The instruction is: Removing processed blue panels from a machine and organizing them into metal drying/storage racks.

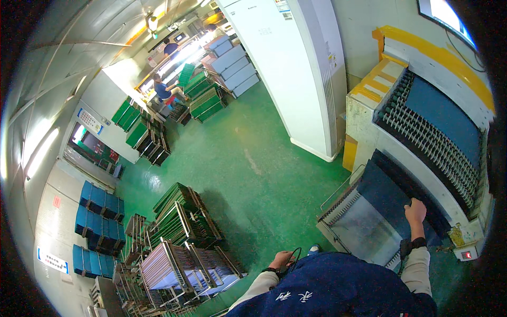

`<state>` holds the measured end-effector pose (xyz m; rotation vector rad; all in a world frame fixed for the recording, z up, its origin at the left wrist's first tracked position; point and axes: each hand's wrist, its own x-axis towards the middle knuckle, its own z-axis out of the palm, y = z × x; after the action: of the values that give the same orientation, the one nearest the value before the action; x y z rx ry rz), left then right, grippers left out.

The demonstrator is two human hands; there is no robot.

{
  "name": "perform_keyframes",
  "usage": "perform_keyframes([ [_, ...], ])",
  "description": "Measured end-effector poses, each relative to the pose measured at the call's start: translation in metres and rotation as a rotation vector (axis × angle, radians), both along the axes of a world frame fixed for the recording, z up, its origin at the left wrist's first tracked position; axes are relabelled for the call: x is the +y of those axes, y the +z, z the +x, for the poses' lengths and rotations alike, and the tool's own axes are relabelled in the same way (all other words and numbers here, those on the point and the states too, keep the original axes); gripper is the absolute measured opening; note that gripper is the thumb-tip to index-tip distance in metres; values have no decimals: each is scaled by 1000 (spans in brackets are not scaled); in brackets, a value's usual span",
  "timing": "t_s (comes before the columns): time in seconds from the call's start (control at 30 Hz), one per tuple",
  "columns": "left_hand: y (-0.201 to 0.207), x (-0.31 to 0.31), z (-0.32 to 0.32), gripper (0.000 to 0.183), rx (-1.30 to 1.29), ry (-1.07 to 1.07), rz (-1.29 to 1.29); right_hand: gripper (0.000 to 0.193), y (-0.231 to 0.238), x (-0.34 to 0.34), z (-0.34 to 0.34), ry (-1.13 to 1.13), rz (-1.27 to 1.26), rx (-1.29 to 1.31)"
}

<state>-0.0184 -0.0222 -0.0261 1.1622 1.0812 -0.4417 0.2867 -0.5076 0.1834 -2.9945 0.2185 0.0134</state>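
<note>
While the right hand [415, 211] has its fingers clamped on the edge of a dark blue panel [381, 186], that panel extends leftward and forward from them, above a slotted rack [337, 215]. Well to their left, the left hand [281, 260] curls beside a black cord [300, 250]; whether its fingers grip it, I cannot tell. Beyond the right fingers stands a roller machine [365, 129].

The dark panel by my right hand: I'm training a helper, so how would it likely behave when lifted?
The dark panel is probably fairly stiff, as its broad face shows no obvious sag. It may be light for its size, since it looks thin. Its smooth-looking face could be slippery, so the edge near the right hand may grip better.
</note>
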Motion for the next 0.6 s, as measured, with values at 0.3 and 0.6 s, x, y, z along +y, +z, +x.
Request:
perform_keyframes([
  [0.3,9,-2,3,27,-11,-16,-8,34,7,2,-1,-11,-11,10],
  [0.6,12,1,4,28,23,-107,0,33,3,-1,-1,0,-21,-12],
])
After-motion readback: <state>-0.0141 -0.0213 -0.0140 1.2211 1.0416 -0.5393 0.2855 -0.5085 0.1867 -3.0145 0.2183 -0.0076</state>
